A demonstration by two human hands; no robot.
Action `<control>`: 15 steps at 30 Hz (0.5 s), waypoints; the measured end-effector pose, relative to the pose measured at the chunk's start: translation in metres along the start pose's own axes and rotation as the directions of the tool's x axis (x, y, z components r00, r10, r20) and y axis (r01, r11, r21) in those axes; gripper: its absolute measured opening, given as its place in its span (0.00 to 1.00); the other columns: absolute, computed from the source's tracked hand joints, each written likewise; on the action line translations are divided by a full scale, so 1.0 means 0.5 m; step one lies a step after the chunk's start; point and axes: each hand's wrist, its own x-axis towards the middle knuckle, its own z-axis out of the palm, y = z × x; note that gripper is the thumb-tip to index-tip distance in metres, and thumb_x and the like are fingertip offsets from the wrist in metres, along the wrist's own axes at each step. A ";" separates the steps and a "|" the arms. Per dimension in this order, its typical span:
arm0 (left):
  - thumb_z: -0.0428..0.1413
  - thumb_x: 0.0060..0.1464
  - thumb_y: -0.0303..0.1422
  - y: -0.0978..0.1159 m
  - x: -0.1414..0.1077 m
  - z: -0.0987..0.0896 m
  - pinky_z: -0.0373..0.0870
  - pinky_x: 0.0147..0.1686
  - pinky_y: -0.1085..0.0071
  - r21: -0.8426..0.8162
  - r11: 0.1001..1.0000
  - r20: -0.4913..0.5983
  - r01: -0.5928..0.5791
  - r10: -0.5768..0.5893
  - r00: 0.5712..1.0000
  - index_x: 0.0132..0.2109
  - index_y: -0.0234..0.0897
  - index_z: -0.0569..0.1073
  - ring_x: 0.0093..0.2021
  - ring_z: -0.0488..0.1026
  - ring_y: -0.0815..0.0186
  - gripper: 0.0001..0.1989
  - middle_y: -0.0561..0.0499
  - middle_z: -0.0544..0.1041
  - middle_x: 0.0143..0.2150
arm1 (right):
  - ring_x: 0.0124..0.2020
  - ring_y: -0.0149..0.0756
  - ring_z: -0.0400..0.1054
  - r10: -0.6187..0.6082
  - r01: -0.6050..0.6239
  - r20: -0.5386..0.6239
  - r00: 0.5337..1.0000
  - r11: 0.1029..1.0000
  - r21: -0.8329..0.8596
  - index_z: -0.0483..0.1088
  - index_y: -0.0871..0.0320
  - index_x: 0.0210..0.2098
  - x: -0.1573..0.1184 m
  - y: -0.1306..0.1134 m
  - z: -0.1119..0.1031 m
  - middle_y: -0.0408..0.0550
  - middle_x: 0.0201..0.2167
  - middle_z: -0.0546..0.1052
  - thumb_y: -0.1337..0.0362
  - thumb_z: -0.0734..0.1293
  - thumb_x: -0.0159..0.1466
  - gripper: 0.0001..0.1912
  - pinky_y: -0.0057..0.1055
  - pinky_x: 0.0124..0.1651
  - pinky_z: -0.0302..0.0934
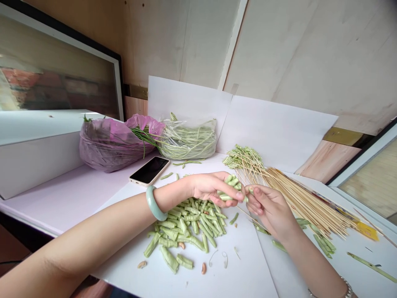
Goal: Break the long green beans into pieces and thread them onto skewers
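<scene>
My left hand (217, 188) is closed around a small bunch of cut green bean pieces (231, 186), just above the pile. Its fingertips meet those of my right hand (268, 209), which is pinched on a bit of green bean (251, 191). A thin wooden skewer (252, 218) slants below the right hand; whether the fingers hold it I cannot tell. Under my left wrist lies a heap of cut green bean pieces (189, 225) on white paper. Loose brown bean seeds (204, 268) lie in front of the heap.
Bamboo skewers (307, 198) lie in a bundle at right, near skewered beans (243, 159). A clear bag of long beans (187, 138), a purple bag (108, 145) and a phone (149, 170) are behind. Bean scraps (324, 244) lie at right. White boards (273, 128) stand against the wall.
</scene>
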 end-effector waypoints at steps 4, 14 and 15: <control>0.59 0.47 0.31 -0.010 0.015 -0.020 0.63 0.16 0.80 -0.081 0.995 -0.218 -0.057 0.038 0.975 0.31 0.29 0.72 0.19 0.70 0.73 0.07 0.49 0.75 0.25 | 0.19 0.26 0.49 -0.035 0.034 -0.136 0.990 0.999 -0.013 0.76 0.58 0.34 0.010 0.012 -0.004 0.37 0.17 0.54 0.50 0.69 0.56 0.17 0.26 0.21 0.49; 0.51 0.52 0.25 -0.022 0.026 -0.034 0.73 0.29 0.77 -0.117 0.993 -0.466 0.012 -0.066 0.883 0.30 0.28 0.69 0.24 0.76 0.69 0.05 0.48 0.76 0.24 | 0.30 0.34 0.64 -0.086 0.090 0.028 0.996 0.908 -0.410 0.69 0.55 0.47 0.003 0.017 -0.002 0.43 0.28 0.70 0.55 0.67 0.59 0.19 0.32 0.37 0.61; 0.52 0.51 0.26 -0.024 0.027 -0.037 0.73 0.28 0.77 -0.096 0.995 -0.454 0.031 -0.072 0.888 0.29 0.28 0.69 0.24 0.76 0.68 0.05 0.47 0.76 0.24 | 0.32 0.35 0.66 -0.103 0.111 0.040 0.994 0.907 -0.406 0.68 0.55 0.43 0.003 0.019 0.001 0.44 0.29 0.71 0.55 0.68 0.58 0.16 0.32 0.38 0.62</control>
